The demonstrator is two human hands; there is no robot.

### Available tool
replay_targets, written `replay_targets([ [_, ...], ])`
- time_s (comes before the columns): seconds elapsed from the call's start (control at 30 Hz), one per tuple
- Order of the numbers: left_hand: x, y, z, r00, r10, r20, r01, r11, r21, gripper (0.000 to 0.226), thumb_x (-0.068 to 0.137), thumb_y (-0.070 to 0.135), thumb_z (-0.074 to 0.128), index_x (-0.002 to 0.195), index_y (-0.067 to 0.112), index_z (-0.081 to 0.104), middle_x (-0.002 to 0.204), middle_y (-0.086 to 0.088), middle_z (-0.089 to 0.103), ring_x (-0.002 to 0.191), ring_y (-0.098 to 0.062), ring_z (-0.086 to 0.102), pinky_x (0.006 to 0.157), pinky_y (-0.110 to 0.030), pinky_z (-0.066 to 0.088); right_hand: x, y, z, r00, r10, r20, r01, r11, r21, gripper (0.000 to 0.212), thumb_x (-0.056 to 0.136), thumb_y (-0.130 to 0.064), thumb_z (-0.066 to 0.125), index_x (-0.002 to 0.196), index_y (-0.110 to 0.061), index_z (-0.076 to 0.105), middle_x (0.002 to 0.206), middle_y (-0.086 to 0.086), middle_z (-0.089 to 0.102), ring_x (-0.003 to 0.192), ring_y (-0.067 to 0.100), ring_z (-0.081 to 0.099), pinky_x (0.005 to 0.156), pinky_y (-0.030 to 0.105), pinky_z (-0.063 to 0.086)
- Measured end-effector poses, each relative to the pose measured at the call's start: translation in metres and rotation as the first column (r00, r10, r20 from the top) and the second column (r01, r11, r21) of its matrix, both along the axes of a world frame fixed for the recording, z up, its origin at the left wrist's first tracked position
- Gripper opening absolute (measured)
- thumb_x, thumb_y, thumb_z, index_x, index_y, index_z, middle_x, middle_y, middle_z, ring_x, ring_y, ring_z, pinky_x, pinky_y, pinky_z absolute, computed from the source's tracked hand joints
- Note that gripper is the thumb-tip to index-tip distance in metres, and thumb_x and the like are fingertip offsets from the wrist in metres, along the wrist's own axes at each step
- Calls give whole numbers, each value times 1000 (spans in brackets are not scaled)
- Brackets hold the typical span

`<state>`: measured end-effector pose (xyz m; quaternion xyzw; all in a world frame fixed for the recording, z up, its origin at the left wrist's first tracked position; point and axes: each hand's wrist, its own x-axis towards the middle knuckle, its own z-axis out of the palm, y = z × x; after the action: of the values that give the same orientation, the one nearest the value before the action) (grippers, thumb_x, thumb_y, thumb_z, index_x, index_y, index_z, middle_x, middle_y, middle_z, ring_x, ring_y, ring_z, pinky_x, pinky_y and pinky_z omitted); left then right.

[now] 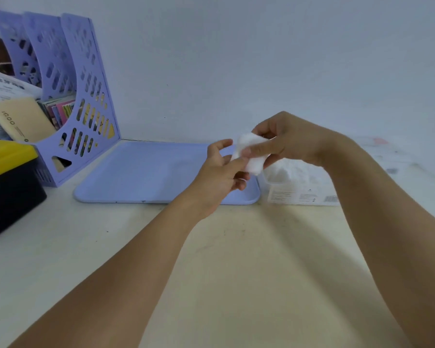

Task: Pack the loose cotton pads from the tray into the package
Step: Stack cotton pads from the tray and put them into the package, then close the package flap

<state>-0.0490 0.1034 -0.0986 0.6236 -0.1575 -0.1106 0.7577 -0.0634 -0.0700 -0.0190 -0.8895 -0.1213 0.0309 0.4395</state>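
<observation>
Both hands, left hand (221, 169) and right hand (289, 144), pinch cotton pads (250, 153); beige box (23, 119) reads "iQOO".

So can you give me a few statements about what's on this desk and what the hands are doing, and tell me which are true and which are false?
1. Both hands hold white cotton pads. True: the left hand and right hand pinch them together.
2. The tray is red. False: it is pale blue.
3. The package lies right of the tray. True.
4. Many loose pads lie on the tray. False: none shows on its visible surface.
5. A purple file rack stands at the left. True.
</observation>
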Motion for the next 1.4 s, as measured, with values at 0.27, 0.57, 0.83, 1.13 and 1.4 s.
replay_targets([
  [0.27,-6,-21,-39,770,-148,620,-197,870,452,55,90,39,70,133,38,37,124,6,60,82,-15,62,70,-31,51,-10,-32,-26,885,-403,-234,415,910,6,42,101,-39,50,101,-2,69,81,13,74,54,20,49,48,27,33],
  [0.57,-6,-19,-41,685,-295,666,-216,791,573,53,98,31,62,140,29,30,130,19,48,80,14,54,70,-4,39,-1,-23,-33,880,-471,-61,360,745,-561,42,90,-33,69,65,-10,45,53,4,43,44,18,39,45,23,32],
  [0.83,-9,-18,-38,552,-337,762,-304,770,561,25,99,21,61,124,15,57,106,17,50,82,23,46,65,-3,35,9,-12,-31,920,-392,20,272,599,-753,45,87,-36,68,58,-9,47,49,2,50,49,18,47,54,27,42],
  [1.13,0,-20,-49,588,-315,745,-266,794,546,28,97,26,63,123,20,52,113,17,48,89,-1,49,71,-14,41,-30,-23,-21,954,-22,300,164,875,-457,26,89,-8,54,85,-18,77,88,4,76,78,22,64,73,23,52],
  [1.4,4,-21,-52,653,-283,702,-196,832,518,23,99,24,59,120,25,50,124,16,50,105,-9,62,81,-37,59,-35,-29,-60,941,-17,339,200,836,-510,35,89,-19,48,61,-1,57,58,15,55,56,24,43,62,41,39],
])
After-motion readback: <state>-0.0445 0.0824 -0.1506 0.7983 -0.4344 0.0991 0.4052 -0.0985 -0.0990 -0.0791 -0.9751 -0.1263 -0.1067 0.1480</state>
